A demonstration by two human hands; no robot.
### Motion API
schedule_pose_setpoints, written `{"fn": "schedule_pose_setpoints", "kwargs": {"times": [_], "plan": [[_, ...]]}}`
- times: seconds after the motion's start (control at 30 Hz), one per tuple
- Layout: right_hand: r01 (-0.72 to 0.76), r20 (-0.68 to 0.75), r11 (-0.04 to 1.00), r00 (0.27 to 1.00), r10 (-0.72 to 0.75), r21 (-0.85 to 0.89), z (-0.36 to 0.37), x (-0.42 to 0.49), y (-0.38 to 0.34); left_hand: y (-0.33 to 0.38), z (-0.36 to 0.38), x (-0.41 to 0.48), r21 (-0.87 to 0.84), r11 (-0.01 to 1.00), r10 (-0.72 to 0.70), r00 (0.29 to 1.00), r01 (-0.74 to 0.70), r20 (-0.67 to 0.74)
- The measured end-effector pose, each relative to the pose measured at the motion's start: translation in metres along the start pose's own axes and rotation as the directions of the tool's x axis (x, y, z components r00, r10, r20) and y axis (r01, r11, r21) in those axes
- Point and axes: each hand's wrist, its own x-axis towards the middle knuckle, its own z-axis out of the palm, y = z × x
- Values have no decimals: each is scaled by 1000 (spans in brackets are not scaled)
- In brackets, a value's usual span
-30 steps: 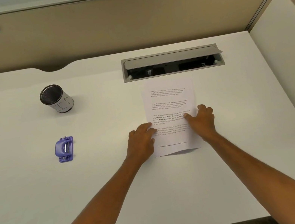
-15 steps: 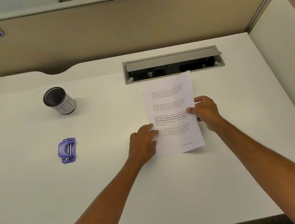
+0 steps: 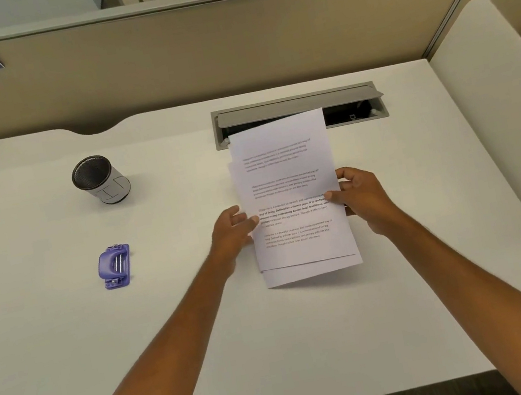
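At desk centre | left hand, right hand hold sheets | cup upright

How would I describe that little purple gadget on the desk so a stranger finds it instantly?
Look at the left half of the white desk, away from the printed white paper sheets. Nearer the front edge than the upright white-and-black pen cup lies the small purple plastic hole punch. It alone is brightly coloured, low and flat, with two metal bars on top.
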Motion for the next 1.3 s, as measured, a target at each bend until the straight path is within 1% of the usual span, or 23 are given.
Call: {"fn": "schedule_pose_setpoints", "kwargs": {"times": [0.07, 0.13, 0.2, 0.27, 0.37, 0.53, 0.63, 0.73, 0.9, 1.13, 1.3], "plan": [[22, 43, 999, 999, -24, 41, -1, -5, -4, 6, -5, 1, -97, 995, -14, 995, 24, 97], [37, 75, 997, 996, -42, 74, -2, -8, -6, 10, -8, 0, -133, 991, 4, 982, 21, 188], [47, 91, 994, 994, -56, 100, -2, -11, -9, 13, -8, -2, -176, 984, 38, 973, 3, 227], [58, 87, 992, 994, -68, 110, -2, -12, -10, 18, -6, -5, -204, 978, 84, 976, -43, 199], [84, 68, 991, 994, -91, 106, -3, -12, -13, 27, -2, -11, -171, 973, 175, 978, -154, 115], [139, 14, 983, 990, -142, 120, -2, -15, -20, 45, 4, -25, -103, 946, 314, 946, -306, 74], [164, -30, 979, 986, -162, 120, 0, -16, -24, 51, 8, -30, -44, 933, 360, 932, -358, 51], [170, -62, 981, 984, -164, 98, 3, -17, -26, 55, 11, -37, 21, 925, 379, 924, -380, 52], [178, -76, 980, 982, -171, 92, 6, -19, -26, 55, 17, -43, 82, 922, 375, 925, -379, 60], [206, -121, 972, 974, -192, 115, 9, -23, -28, 59, 25, -50, 81, 923, 377, 926, -376, 6], [213, -127, 969, 972, -198, 122, 11, -24, -28, 61, 25, -54, 61, 926, 373, 928, -373, 4]]}}
